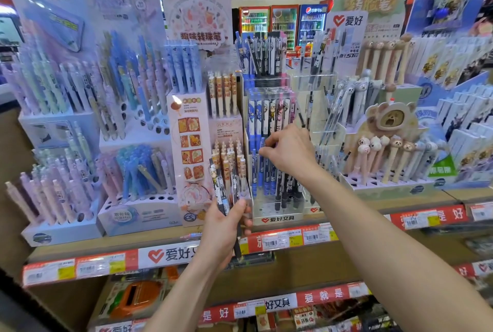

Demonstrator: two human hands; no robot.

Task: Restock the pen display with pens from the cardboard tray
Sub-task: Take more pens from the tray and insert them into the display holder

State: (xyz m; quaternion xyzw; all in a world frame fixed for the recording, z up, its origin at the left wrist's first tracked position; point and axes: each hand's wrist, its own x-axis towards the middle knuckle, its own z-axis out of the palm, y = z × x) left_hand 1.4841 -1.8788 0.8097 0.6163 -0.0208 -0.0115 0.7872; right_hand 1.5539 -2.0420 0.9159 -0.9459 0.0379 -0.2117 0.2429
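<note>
A clear tiered pen display (277,214) stands on the shelf at centre, its lower tier holding several blue and black pens (269,179). My left hand (224,227) grips a small bunch of black-and-white pens (222,193) upright, just left of the display's base. My right hand (289,151) reaches into the lower tier from the right, its fingertips pinching the top of a blue pen (262,161) standing there. No cardboard tray is in view.
Pastel pen stands (136,211) crowd the shelf to the left, and a stand of animal-topped pens (386,185) sits to the right. A red price-label strip (293,238) runs along the shelf edge. Lower shelves hold more packaged goods.
</note>
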